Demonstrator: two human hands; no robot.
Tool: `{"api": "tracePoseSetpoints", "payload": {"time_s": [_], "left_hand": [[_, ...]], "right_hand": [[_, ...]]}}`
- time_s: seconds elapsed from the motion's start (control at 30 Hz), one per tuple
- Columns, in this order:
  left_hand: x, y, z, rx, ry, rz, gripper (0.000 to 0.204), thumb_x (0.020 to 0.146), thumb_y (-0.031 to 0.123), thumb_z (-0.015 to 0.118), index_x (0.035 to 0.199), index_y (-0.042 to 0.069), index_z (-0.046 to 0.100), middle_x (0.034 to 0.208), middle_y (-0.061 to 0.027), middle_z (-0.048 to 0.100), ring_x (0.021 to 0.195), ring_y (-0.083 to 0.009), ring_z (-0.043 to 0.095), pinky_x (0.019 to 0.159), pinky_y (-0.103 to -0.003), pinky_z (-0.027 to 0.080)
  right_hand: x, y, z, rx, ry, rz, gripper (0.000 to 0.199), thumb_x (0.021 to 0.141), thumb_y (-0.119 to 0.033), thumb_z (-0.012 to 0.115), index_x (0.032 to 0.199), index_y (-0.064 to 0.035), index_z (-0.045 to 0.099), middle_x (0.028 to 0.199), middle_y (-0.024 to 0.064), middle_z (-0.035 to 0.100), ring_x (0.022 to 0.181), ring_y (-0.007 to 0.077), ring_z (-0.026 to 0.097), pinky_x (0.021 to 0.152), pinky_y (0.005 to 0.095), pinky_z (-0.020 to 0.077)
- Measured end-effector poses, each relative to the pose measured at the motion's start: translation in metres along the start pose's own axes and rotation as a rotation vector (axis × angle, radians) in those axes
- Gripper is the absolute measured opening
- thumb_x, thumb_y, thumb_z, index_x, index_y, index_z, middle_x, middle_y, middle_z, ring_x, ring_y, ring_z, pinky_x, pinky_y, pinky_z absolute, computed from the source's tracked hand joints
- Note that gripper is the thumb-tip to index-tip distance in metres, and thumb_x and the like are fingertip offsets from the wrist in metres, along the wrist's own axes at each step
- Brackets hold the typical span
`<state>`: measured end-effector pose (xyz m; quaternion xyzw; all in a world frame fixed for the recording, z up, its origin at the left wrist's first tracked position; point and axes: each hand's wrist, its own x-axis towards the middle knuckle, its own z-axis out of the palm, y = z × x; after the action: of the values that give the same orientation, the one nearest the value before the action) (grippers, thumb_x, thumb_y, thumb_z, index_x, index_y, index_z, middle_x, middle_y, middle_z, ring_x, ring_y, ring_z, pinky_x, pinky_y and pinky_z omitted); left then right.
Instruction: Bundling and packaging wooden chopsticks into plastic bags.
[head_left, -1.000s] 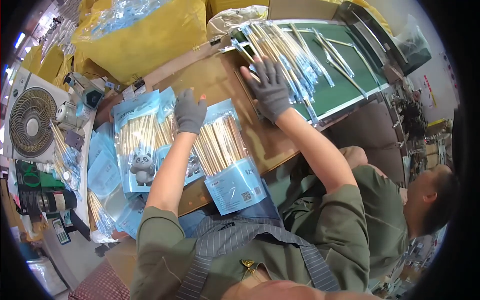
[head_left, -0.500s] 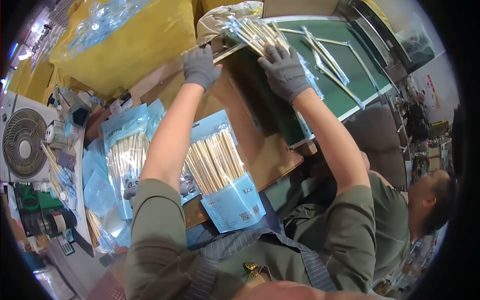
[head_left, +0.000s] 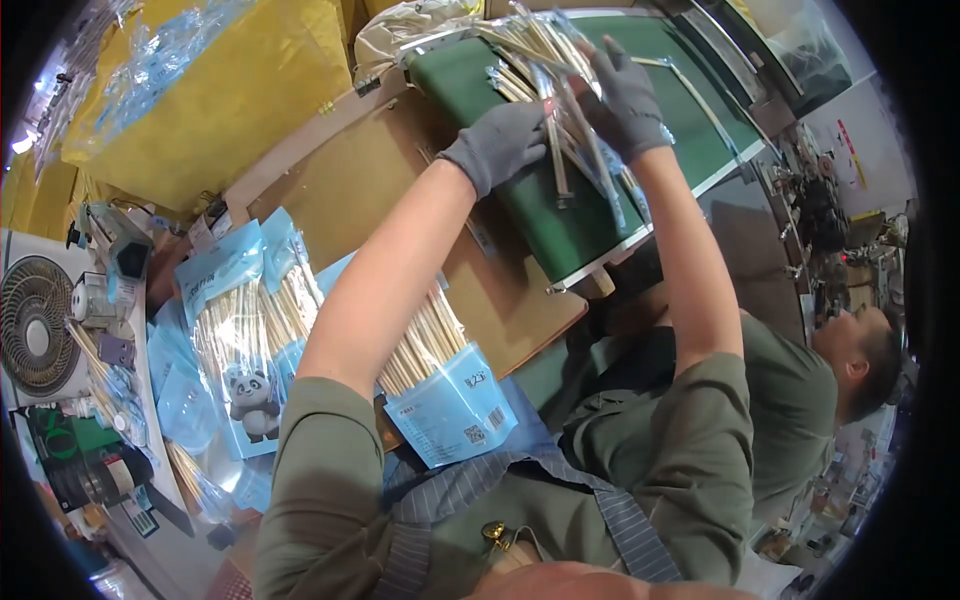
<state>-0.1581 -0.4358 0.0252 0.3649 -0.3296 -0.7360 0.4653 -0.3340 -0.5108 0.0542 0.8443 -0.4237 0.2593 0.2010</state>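
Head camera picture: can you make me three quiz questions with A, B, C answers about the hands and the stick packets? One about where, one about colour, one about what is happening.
1. Where are both gloved hands?
A. Over the green belt
B. On the fan
C. Under the table

2. What colour are the gloves?
A. Red
B. Grey
C. White

3. What are the hands doing with the packets?
A. Gripping them
B. Resting flat, holding nothing
C. Cutting them

Answers:
A, the left hand and right hand are above the green belt.
B, both gloves look grey.
A, the fingers close around clear stick packets.
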Motion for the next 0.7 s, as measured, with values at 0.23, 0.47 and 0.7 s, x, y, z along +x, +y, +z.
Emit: {"api": "tracePoseSetpoints", "payload": {"time_s": [0.23,0.47,0.7], "left_hand": [[-0.113,-0.018,-0.012,0.129,0.247,0.357,0.030,0.091,0.020,0.052,0.113,0.000,0.057,0.100,-0.0045,0.061,0.093,-0.0135,0.057,0.082,-0.028,0.046],[-0.296,-0.087,-0.054,0.620,0.958,0.286,0.023,0.092,0.016,0.053,0.105,0.001,0.063,0.091,-0.0060,0.065,0.087,-0.0118,0.058,0.080,-0.026,0.045],[-0.364,-0.137,-0.010,0.733,0.912,0.323,0.018,0.091,0.012,0.054,0.101,-0.001,0.064,0.085,-0.0025,0.062,0.078,-0.0082,0.054,0.070,-0.023,0.044]], "right_hand": [[-0.056,-0.070,-0.019,0.198,-0.112,-0.382,0.043,0.081,-0.025,0.064,0.121,-0.0148,0.055,0.130,0.0155,0.048,0.121,0.0351,0.045,0.104,0.0461,0.0330],[-0.050,-0.153,-0.040,0.397,-0.317,-0.167,0.024,0.081,-0.018,0.057,0.103,-0.0076,0.057,0.112,0.0166,0.058,0.103,0.0343,0.058,0.087,0.0419,0.0467],[-0.084,-0.192,0.056,0.171,-0.764,0.212,0.031,0.083,-0.018,0.058,0.110,-0.0024,0.058,0.112,0.0182,0.063,0.104,0.0318,0.062,0.086,0.0401,0.0515]]}}
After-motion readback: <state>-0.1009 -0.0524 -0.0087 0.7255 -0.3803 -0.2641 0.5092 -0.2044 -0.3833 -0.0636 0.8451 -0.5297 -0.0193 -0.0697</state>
